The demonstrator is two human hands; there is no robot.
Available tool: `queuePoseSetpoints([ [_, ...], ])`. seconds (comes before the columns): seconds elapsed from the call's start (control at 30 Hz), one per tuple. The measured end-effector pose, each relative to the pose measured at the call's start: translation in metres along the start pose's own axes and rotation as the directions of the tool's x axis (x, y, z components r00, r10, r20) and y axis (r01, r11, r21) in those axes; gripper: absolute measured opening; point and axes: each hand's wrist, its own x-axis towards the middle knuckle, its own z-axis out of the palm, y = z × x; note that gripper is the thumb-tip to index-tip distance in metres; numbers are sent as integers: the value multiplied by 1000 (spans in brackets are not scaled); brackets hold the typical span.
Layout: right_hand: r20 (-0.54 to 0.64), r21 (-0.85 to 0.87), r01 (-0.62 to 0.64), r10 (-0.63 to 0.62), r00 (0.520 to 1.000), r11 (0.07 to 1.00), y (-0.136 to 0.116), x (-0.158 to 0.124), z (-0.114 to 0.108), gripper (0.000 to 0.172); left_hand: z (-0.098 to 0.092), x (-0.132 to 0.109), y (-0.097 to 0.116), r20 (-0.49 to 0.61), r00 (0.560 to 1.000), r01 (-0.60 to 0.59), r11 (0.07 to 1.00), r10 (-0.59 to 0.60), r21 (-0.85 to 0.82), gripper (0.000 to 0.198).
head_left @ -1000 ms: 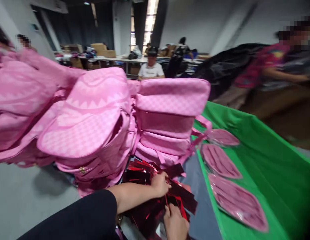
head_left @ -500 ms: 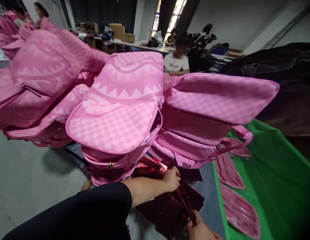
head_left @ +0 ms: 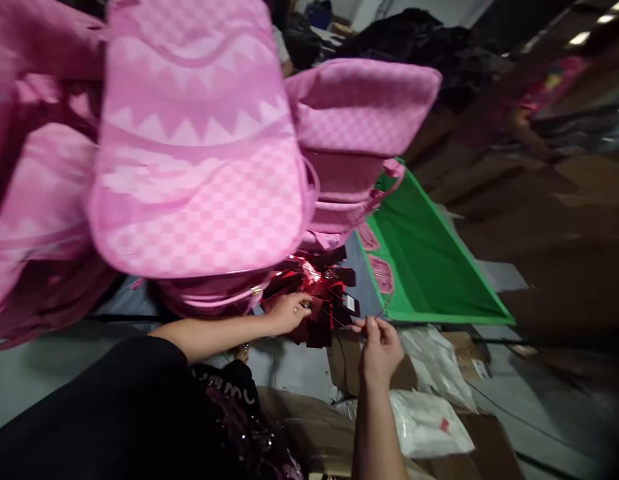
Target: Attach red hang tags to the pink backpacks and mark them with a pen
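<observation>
A heap of shiny red tags (head_left: pixel 322 293) lies under a stack of pink checkered backpacks (head_left: pixel 199 153). My left hand (head_left: pixel 288 311) rests on the heap with its fingers curled on the tags. My right hand (head_left: pixel 378 347) is raised just to the right of the heap, pinching a thin red string (head_left: pixel 349 325) that runs back to the tags. My left arm in a black sleeve (head_left: pixel 114 407) crosses the lower left.
A green cloth (head_left: pixel 429 267) with pink shaped pieces (head_left: pixel 384 273) lies to the right of the backpacks. Cardboard boxes (head_left: pixel 349 363) and white plastic bags (head_left: pixel 429 420) sit below my hands. More pink backpacks (head_left: pixel 34 200) fill the left. A person in red is blurred at far right.
The view swung downward and tilted. My right hand came up from below the heap, drawing a string out to the right. My left hand stayed on the red tags.
</observation>
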Motion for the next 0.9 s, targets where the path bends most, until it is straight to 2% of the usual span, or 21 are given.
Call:
queuePoseSetpoints([
  [0.07,248,-51,6,7,969,999,-21,-57,23,37,-33,-52,-2,43,997,-58,998,59,-24,27],
  [0.17,556,-64,-17,49,830,998,-42,-146,76,33,-88,-121,-14,14,999,-46,992,48,-117,20],
  [0.23,640,-21,-54,54,766,998,-48,-201,115,32,-121,-159,-29,-47,999,14,977,-25,-212,22],
  [0.33,671,17,-68,39,741,998,-50,-266,168,32,-162,-204,-55,-149,985,43,952,-92,-303,29],
  [0.4,693,13,-34,16,721,999,-53,-296,193,32,-185,-228,-67,-213,973,20,948,-92,-318,29],
  [0.53,757,-29,95,-40,652,995,-66,-325,221,31,-234,-261,-75,-374,926,-59,968,-39,-246,24],
  [0.6,735,-124,267,-92,671,956,-73,-326,229,36,-261,-270,-77,-461,888,-78,982,-9,-169,23],
  [0.7,658,-332,471,-157,736,817,-80,-318,246,47,-297,-274,-86,-532,846,-53,998,36,-16,20],
  [0.8,629,-426,516,-166,759,743,-84,-312,268,52,-319,-270,-96,-500,861,-11,986,94,167,21],
  [0.9,622,-461,545,-184,761,700,-85,-314,284,51,-327,-262,-102,-415,901,20,945,125,327,23],
])
